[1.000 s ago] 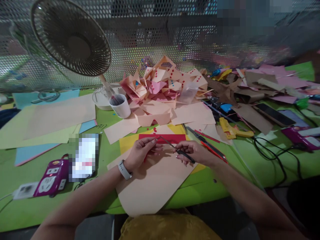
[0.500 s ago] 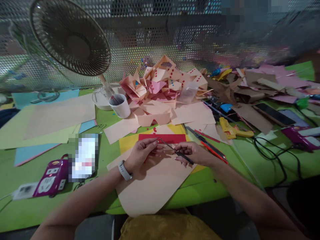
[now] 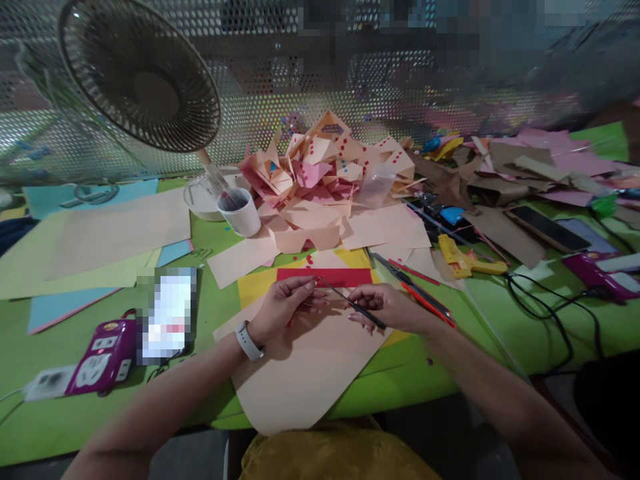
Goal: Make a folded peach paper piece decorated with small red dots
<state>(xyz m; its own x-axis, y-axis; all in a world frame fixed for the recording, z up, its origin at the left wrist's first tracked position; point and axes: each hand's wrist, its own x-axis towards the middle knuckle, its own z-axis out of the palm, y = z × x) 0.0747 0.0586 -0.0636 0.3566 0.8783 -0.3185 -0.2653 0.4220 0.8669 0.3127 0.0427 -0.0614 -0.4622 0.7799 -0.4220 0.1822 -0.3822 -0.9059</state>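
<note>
While the right hand [image 3: 387, 308] grips a slim black-handled metal tool [image 3: 368, 315] by a flat red paper strip [image 3: 350, 275], the left hand [image 3: 283, 301] sits narrow at the tip, can't tell holding what, fiddly tip-work probably needing steadiness.

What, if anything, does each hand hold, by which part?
The right hand grips a slim pointed tool by its dark handle. Whether the left hand pinches anything cannot be told.

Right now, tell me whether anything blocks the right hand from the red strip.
Only the slim dark tool the right hand holds lies between it and the red strip; the left hand hides part of the strip's near edge.
</note>
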